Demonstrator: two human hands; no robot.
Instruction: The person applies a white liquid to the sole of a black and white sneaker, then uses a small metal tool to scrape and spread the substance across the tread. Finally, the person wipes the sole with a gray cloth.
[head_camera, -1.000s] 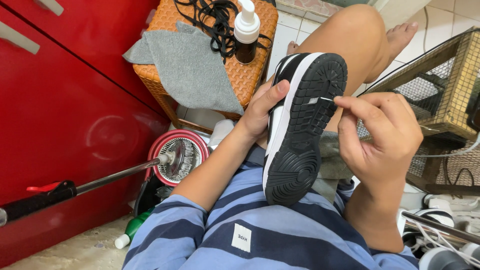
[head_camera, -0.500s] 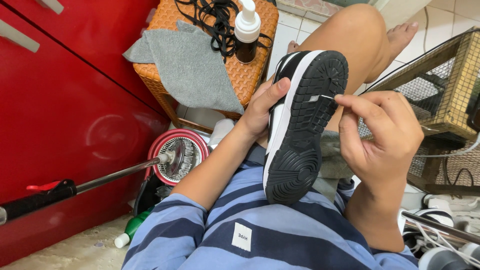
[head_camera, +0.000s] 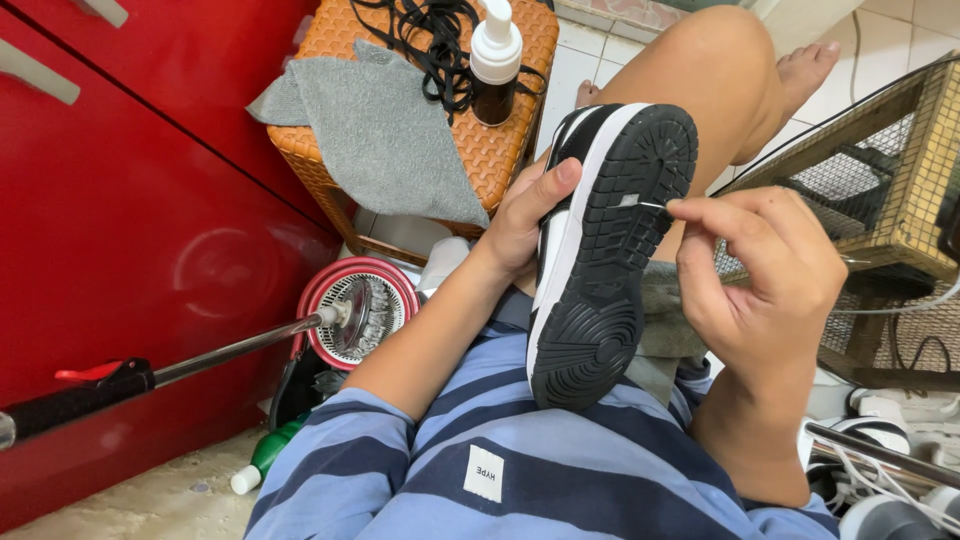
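My left hand (head_camera: 525, 220) grips the side of a black and white sneaker (head_camera: 600, 260), held sole up over my lap. The black rubber sole faces me, heel nearest my chest. My right hand (head_camera: 765, 270) pinches a thin metal pin (head_camera: 650, 205) whose tip touches the tread near the toe end. A grey cloth lies under the shoe on my lap.
An orange wicker stool (head_camera: 500, 150) carries a grey cloth (head_camera: 390, 130), black laces (head_camera: 430, 40) and a dark pump bottle (head_camera: 495, 70). A red cabinet (head_camera: 130, 220) stands left, a red spin mop bucket (head_camera: 355, 310) below. At right is a wire cage (head_camera: 880, 220).
My right hand has shifted slightly with the pin against the tread. The shoe and my left hand stay as they were.
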